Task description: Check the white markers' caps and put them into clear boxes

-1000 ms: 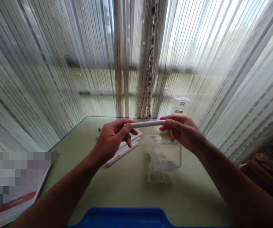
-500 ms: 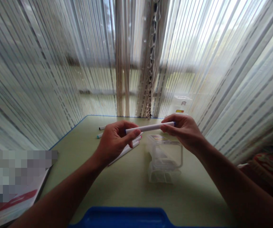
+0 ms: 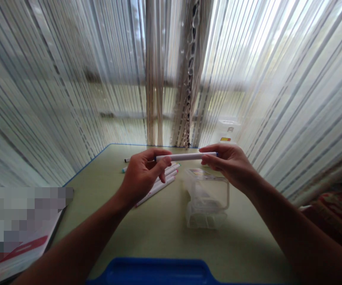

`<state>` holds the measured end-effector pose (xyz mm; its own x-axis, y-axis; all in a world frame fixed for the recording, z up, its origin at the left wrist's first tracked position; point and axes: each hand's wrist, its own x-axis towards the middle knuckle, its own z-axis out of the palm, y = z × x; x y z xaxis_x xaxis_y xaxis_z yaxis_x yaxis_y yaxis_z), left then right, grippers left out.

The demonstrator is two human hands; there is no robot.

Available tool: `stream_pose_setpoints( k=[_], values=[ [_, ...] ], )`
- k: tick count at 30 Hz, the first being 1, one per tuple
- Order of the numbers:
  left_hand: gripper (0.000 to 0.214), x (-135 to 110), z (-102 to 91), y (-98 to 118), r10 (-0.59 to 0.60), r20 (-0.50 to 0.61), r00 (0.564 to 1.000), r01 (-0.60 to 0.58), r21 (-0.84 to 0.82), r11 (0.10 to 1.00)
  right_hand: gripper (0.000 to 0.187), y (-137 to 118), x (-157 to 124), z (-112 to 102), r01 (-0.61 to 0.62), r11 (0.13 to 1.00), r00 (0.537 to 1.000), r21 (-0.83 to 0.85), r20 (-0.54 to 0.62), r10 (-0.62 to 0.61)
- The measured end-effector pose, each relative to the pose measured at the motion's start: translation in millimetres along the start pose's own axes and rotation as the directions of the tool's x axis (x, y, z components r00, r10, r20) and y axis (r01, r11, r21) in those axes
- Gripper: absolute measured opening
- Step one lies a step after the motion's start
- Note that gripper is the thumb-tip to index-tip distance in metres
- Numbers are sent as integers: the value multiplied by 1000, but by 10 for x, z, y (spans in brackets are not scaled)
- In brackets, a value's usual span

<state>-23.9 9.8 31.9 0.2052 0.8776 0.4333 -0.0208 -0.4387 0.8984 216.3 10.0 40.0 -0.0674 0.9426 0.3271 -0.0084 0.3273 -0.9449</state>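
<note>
A white marker pen (image 3: 185,157) with blue ends is held level above the table between my two hands. My left hand (image 3: 147,168) pinches its left end between thumb and fingers. At the other end, my right hand (image 3: 227,160) grips it near the blue tip. Several more white markers (image 3: 159,186) with coloured ends lie slanted on the table beneath and behind my left hand, which partly hides them. Below my right hand a clear plastic case (image 3: 208,198) rests on the table, with divided slots at its near end.
The pale green table (image 3: 147,241) has a blue rim and a blue tray-like part (image 3: 159,271) at its near edge. A magazine or book (image 3: 31,253), partly blurred out, lies at left. A clear labelled package (image 3: 228,130) stands behind my right hand, before string curtains (image 3: 123,71).
The marker has turned from slightly tilted to nearly level, and its left end has risen a little. My left thumb has shifted slightly left along it. Both hands keep hold.
</note>
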Motion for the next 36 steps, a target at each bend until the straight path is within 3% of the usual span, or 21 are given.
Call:
stream_pose_setpoints(
  k=[7, 14, 24, 36],
  values=[
    [24, 1, -18, -21, -17, 25, 1000, 17, -24, 1000, 26, -21, -15, 22, -12, 1000, 1000, 16, 7, 12],
    [22, 48, -34, -40, -21, 2, 1000, 21, -198, 980, 19, -13, 18, -25, -8, 993, 998, 115, 62, 1],
    [20, 48, -57, -10, -47, 57, 997, 65, -382, 922, 18, -39, 10, -42, -32, 979, 998, 200, 57, 21],
    [25, 69, -51, 19, -99, 42, 994, 108, -422, 900, 27, -51, 38, -47, -57, 968, 997, 243, 57, 44]
  ],
)
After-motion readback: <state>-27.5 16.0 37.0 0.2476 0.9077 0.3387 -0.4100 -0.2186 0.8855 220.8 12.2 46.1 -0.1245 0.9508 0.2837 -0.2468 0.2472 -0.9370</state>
